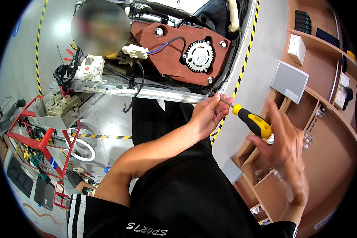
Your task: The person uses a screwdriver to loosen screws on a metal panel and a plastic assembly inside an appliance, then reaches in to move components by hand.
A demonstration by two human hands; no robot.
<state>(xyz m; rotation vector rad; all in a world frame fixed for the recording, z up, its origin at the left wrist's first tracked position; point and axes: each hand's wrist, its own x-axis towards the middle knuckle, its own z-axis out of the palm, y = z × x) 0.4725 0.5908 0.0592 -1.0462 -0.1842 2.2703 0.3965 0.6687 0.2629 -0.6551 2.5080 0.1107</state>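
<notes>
A screwdriver [253,121] with a yellow and black handle slants from the machine's frame toward the right. My left hand [208,115] pinches its metal shaft close to the corner of the pale metal frame rail [162,94]. My right hand [285,148] is around the end of the handle with thumb and fingers apart, not closed on it. The screwdriver's tip is hard to make out at the frame corner. Just beyond lies a reddish-brown block [172,59] with bolts and a white slotted round part [199,56].
A white connector [135,51] with blue and black wires rests by the block. A loose black cable [140,89] hangs over the rail. At left are a white valve-like unit [90,68] and a red tool cart [47,152]. Wooden shelving [321,51] stands at right.
</notes>
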